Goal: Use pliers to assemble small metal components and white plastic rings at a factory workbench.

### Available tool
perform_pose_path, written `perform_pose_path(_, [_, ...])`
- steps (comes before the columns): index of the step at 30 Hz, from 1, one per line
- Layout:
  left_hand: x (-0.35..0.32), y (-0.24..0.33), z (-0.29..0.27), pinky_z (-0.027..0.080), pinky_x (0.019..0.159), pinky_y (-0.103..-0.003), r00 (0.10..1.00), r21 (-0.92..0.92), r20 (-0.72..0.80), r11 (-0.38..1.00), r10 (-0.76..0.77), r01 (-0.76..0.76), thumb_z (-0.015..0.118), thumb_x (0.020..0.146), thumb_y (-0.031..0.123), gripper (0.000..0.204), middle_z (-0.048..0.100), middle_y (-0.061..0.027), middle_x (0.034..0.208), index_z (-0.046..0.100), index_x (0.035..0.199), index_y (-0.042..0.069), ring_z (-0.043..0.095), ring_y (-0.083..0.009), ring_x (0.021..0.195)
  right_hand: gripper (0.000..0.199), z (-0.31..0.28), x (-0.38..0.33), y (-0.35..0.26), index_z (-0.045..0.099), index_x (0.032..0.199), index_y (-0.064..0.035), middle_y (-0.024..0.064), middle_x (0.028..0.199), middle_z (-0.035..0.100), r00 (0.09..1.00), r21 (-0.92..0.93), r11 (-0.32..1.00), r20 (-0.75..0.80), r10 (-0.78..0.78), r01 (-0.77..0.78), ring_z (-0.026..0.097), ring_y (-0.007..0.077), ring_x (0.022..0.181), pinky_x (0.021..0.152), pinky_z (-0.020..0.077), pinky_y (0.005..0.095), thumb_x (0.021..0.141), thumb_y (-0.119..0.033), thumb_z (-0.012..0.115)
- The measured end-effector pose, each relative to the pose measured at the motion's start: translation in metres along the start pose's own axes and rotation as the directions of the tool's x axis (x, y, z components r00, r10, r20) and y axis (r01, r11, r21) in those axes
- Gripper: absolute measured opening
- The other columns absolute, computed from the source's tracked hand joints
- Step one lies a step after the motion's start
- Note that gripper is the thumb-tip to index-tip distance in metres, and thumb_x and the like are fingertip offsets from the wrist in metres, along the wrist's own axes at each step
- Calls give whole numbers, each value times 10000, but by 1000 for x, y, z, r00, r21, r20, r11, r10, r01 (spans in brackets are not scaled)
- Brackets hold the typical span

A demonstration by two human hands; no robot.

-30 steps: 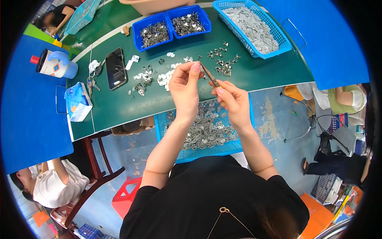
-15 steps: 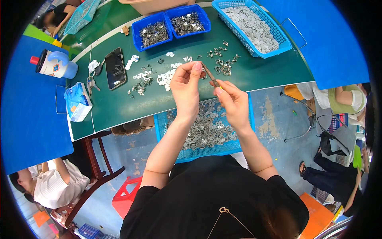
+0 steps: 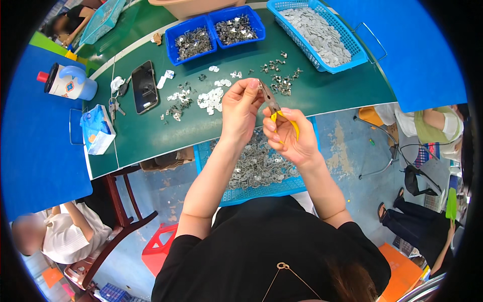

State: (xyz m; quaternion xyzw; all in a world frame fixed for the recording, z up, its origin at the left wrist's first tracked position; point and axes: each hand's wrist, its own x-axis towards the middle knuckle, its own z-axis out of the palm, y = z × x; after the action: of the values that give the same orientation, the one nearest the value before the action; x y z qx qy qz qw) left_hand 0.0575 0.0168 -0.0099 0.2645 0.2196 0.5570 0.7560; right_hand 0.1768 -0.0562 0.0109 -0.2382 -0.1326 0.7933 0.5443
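My right hand [image 3: 293, 135] is closed round the yellow handles of a pair of needle-nose pliers [image 3: 271, 103]. The jaws point up and away, meeting the fingertips of my left hand [image 3: 241, 106]. Those fingers pinch a small metal part [image 3: 259, 85], mostly hidden by the fingertips and plier tips. Just beyond my left hand lies a pile of white flat pieces [image 3: 211, 99]. Small dark metal clips [image 3: 283, 84] are scattered on the green table to the right. Under my forearms, a light blue basket [image 3: 246, 195] holds many small metal pieces.
Two blue bins [image 3: 187, 26] of small metal parts stand at the back. A light blue basket [image 3: 363, 57] of grey flat pieces is at the far right. A phone [image 3: 145, 86], keys [image 3: 115, 106], a tissue pack [image 3: 98, 130] and a tumbler [image 3: 73, 83] lie leftward. People sit and stand nearby.
The pliers have turned so their yellow handles show spread in my right hand, which has moved slightly down. My left hand has shifted a little to the right.
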Motion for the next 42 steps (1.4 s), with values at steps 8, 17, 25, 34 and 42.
perform_pose_path(8, [26, 22, -18, 480, 750, -242, 965, 633, 35, 741, 260, -223, 640, 858, 192, 247, 668, -76, 889, 612, 1015, 3, 630, -127, 805, 257, -39, -1, -32, 611, 985, 28, -3, 713, 554, 830, -740, 635, -199, -520, 220, 412, 32, 526, 428, 297, 182, 887, -193, 525])
perform_pose_path(17, [55, 29, -46, 406, 717, -357, 811, 859, 474, -381, 344, -341, 679, 733, 152, 128, 584, -31, 789, 675, 856, 118, 548, -225, 832, 286, -75, 15, -52, 626, 1064, -17, 46, 900, 592, 515, -939, -320, 213, -831, -128, 537, 123, 759, 650, 414, 248, 823, -169, 648])
perform_pose_path(25, [70, 34, -39, 432, 719, -328, 781, 808, 564, -376, 268, -454, 687, 742, 129, 75, 616, -28, 817, 679, 813, 106, 566, -206, 806, 318, -50, 8, -40, 603, 1102, -7, 43, 992, 594, 451, -982, -188, 178, -875, 24, 543, 111, 831, 700, 414, 236, 828, -164, 645])
perform_pose_path(34, [20, 30, 13, 437, 719, -227, 987, 521, 51, 840, 150, -154, 647, 853, 179, 223, 631, -10, 962, 632, 1019, 31, 560, -78, 844, 328, -18, 6, 4, 552, 1187, 29, 92, 1051, 587, 740, -822, 364, 100, -665, 438, 513, 89, 770, 611, 418, 211, 879, -81, 519])
perform_pose_path(42, [2, 24, 13, 461, 764, -235, 977, 399, 16, 895, 212, -201, 666, 834, 122, 292, 633, -50, 981, 622, 1104, 22, 583, -99, 862, 322, 1, 9, 15, 547, 1190, 34, 102, 1060, 590, 753, -816, 371, 115, -647, 443, 514, 87, 774, 613, 415, 203, 885, -65, 520])
